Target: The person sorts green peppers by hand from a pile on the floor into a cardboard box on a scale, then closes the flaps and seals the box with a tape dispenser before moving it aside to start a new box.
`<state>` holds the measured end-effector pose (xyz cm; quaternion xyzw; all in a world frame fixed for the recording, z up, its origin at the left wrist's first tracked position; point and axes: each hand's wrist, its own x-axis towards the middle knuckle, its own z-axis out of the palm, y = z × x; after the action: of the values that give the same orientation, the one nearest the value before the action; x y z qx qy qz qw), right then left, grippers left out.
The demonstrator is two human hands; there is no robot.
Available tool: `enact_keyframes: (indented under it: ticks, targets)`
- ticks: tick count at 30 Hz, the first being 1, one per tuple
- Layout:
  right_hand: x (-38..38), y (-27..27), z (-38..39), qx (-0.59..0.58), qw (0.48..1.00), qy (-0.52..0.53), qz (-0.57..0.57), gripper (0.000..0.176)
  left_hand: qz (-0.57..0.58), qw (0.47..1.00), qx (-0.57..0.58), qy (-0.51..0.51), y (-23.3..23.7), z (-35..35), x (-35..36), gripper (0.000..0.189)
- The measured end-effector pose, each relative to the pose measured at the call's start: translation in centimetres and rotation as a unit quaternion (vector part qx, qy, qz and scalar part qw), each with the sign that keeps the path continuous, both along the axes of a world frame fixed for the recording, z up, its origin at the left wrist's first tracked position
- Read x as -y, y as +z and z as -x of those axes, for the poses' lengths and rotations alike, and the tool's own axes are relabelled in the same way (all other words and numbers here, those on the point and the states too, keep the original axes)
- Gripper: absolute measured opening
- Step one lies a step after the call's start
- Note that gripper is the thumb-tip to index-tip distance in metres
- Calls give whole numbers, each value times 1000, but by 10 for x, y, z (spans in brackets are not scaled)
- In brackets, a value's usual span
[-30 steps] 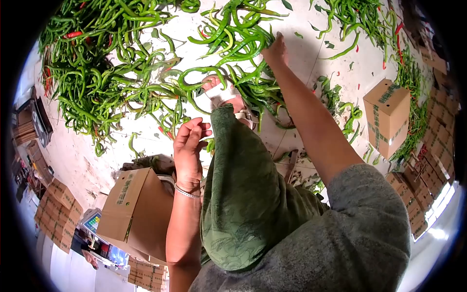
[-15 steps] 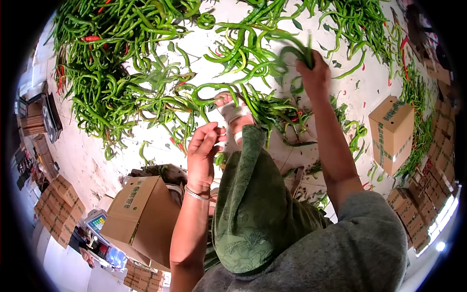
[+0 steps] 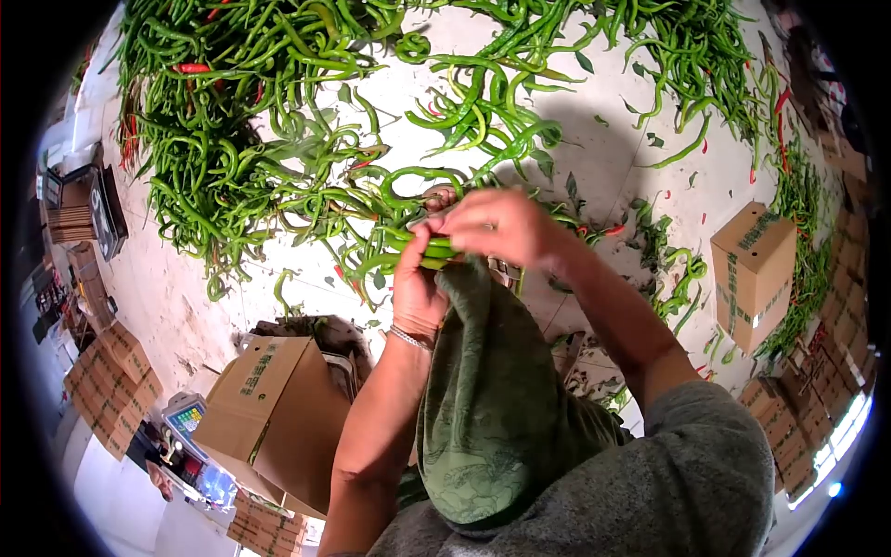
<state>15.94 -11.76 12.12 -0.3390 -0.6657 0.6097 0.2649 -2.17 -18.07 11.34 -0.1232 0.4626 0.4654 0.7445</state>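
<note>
Several long green chili peppers (image 3: 434,251) lie across the fingers of my left hand (image 3: 419,295), which is closed round them just above my raised knee. From the right, my right hand (image 3: 510,227) reaches over and its fingers close on the right-hand ends of the same peppers; it is somewhat smeared by motion. More green peppers (image 3: 501,139) are scattered on the pale floor beyond my hands. My foot is mostly hidden behind the hands.
A big heap of green peppers (image 3: 204,158) with a few red ones covers the floor at left, another pile (image 3: 691,56) at upper right. An open cardboard box (image 3: 269,399) stands by my left arm, near a scale (image 3: 186,418). Another carton (image 3: 754,274) stands at right.
My right hand has come from the upper right, bringing green peppers to my left hand. My left hand has shifted slightly right and now holds peppers.
</note>
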Motion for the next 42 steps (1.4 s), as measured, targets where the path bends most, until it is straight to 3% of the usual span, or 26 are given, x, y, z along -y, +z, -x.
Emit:
enact_keyframes:
  ticks: [2, 4, 6, 8, 9, 13, 19, 21, 24, 25, 28, 33, 34, 38, 42]
  targets:
    - [-28, -26, -4, 165, 967, -166, 96, 36, -21, 998, -40, 37, 5, 2, -11, 15]
    - [-53, -88, -2, 277, 902, -330, -25, 28, -58, 997, 1, 58, 5, 10, -17, 15]
    - [-75, -117, 5, 413, 865, -284, 20, 30, -76, 995, 24, 54, 9, 13, -21, 14]
    - [-87, -133, 9, 453, 840, -289, 76, 37, -88, 994, 40, 48, 14, 12, -21, 14]
    - [-89, -140, 2, 385, 857, -328, 93, 41, -87, 994, 32, 50, 19, 10, -21, 14]
    - [-97, -103, -29, 351, 869, -344, 65, 30, -137, 988, 55, 46, 20, 12, -16, 21]
    - [-59, -16, -74, 369, 871, -324, -32, 26, -126, 990, 54, 36, 14, 13, -10, 30]
    - [-35, -9, -105, 450, 872, -192, -10, 21, -119, 990, 54, 49, 13, 14, -8, 29]
    - [-9, 5, -129, 489, 862, 54, 125, 16, -121, 989, 63, 55, 12, 18, -6, 28]
    - [2, -18, -132, 460, 884, -39, -71, 18, -116, 990, 56, 54, 11, 18, -4, 27]
    - [-18, -58, -105, 429, 844, -182, -265, 24, -121, 989, 75, 50, 10, 15, -3, 26]
    - [-58, -124, -74, 403, 819, -133, -385, 17, -116, 990, 68, 40, 17, 13, -2, 26]
    - [-59, -127, -72, 402, 812, -113, -408, 16, -111, 991, 67, 44, 18, 15, -1, 27]
    - [-65, -92, -69, 336, 879, -107, -319, 17, -107, 990, 66, 57, 17, 21, -1, 28]
    - [-86, -106, -45, 346, 883, -99, -301, 49, -98, 991, 70, 55, 15, 21, -2, 27]
